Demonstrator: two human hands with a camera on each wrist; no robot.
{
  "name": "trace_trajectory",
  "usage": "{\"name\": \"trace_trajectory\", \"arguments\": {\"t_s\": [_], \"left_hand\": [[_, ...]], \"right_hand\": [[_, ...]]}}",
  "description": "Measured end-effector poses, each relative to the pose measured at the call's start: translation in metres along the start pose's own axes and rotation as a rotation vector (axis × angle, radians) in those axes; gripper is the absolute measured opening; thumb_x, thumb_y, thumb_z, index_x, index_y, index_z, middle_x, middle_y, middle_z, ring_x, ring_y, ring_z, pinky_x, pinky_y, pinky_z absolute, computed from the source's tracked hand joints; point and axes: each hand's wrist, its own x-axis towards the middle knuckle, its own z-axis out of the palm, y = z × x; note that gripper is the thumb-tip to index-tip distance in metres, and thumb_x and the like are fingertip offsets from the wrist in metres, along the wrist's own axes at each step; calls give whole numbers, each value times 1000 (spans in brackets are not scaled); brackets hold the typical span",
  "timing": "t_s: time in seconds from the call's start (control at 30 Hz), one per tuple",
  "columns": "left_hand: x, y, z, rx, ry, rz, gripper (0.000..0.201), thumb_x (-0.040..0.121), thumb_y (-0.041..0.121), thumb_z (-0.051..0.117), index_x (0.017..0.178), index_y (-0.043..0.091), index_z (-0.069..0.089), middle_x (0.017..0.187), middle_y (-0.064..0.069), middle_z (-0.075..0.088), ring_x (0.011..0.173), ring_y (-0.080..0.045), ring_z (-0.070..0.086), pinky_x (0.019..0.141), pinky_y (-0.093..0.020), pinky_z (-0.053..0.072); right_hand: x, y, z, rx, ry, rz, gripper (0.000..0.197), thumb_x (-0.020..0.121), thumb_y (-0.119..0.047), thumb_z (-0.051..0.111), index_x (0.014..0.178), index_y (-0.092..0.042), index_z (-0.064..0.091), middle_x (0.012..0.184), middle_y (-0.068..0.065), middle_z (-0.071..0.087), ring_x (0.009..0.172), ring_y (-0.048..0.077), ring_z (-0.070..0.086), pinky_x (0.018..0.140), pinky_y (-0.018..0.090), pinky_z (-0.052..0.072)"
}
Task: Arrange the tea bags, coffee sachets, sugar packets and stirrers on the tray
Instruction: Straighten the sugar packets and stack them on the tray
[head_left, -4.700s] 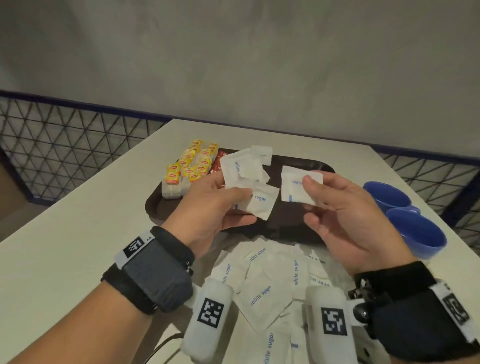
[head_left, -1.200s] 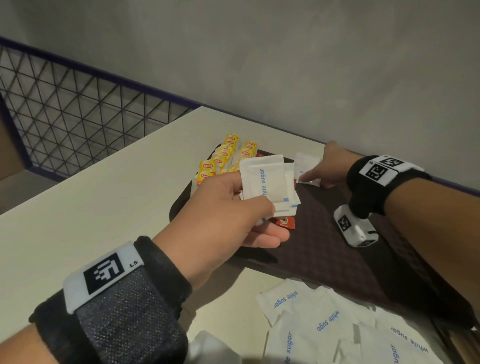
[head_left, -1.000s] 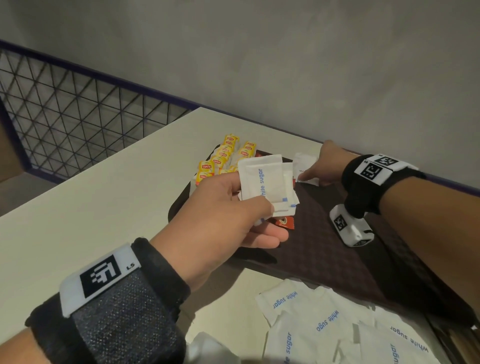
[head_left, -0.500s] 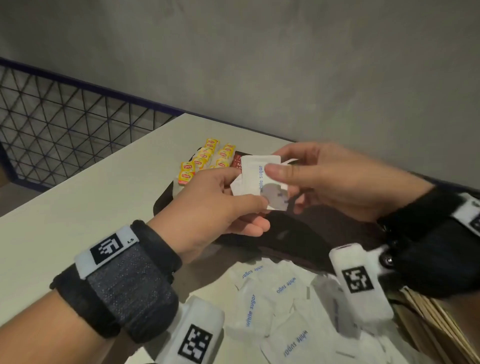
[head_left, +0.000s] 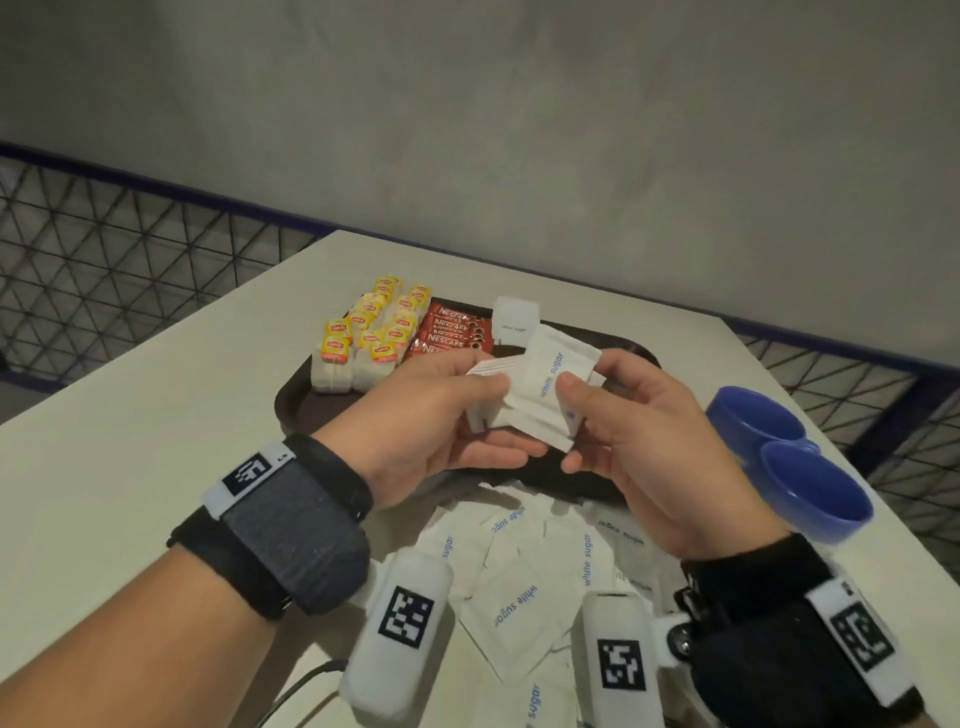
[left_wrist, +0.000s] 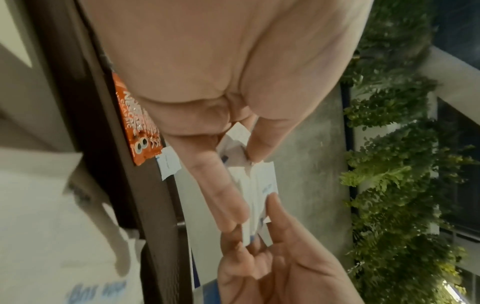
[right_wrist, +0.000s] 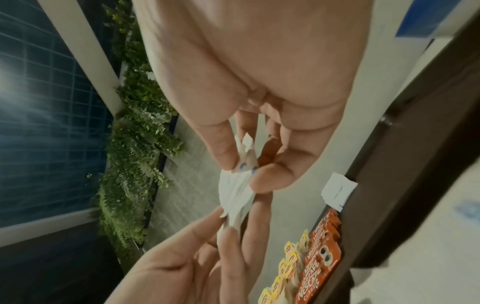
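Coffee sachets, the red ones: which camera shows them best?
The head view: the coffee sachets lie in a fanned row on the tray, beside the tea bags, brand readable. The right wrist view catches them sideways at its edge; the left wrist view shows only part behind the palm.

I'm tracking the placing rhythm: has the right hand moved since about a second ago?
Yes. The right hand has pulled back from the tray's far edge toward the person and now pinches the sugar packets beside the left hand.
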Motion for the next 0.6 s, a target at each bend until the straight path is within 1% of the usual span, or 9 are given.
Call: {"name": "trace_trajectory", "arguments": {"t_s": [0.03,0.1,0.17,0.27,0.37,0.43,0.53,0.6], "left_hand": [[-1,-1,1,-15,-17,-6,27,107,14,48,132,10,60,117,-19,75,103,-38,75,74,-31,65],[-4,-5,5,-38,-40,-6,28,104,13,53,131,8,62,120,-19,74,106,-40,73,78,-35,65],[-4,-11,7,-12,-38,26,30,99,10,62,128,7,64,121,-20,73,106,-41,73,74,-33,65],[-3,-18,8,47,-2,85,34,92,-1,69,124,9,65,117,-17,75,100,-35,76,70,-31,64],[-4,-19,6,66,45,123,32,91,-3,70,120,9,64,112,-13,77,96,-30,77,67,-31,65],[-4,-18,5,50,86,144,31,90,-3,71,118,10,65,110,-12,78,94,-30,78,67,-32,65],[-2,-16,3,11,148,167,32,89,-5,72,116,11,65,111,-13,77,94,-31,78,63,-31,64],[0,-17,1,21,185,182,33,88,-5,72,116,11,66,114,-14,76,93,-30,78,65,-31,64]], "right_hand": [[-1,1,0,15,-10,12,17,98,-15,63,114,-13,69,108,10,76,88,26,71,62,32,54],[-3,4,1,43,-14,35,19,98,-15,63,115,-10,70,107,10,77,84,23,72,62,31,50],[-4,8,1,73,0,58,21,96,-15,65,114,-7,70,108,13,77,78,19,68,60,30,44],[-5,11,1,124,17,91,23,95,-14,66,115,-4,68,109,17,76,80,25,61,60,31,40],[-7,9,-1,110,40,70,21,96,-8,64,117,-9,68,108,16,76,83,28,60,60,32,41],[-8,7,-4,89,56,48,24,95,-3,63,117,-12,67,110,16,75,84,27,59,58,31,41],[-8,6,-5,80,81,53,24,95,-1,63,115,-12,68,105,15,76,77,24,55,56,28,44],[-7,6,-6,109,111,63,21,94,2,62,112,-7,68,102,18,76,70,21,57,55,26,48]]}}
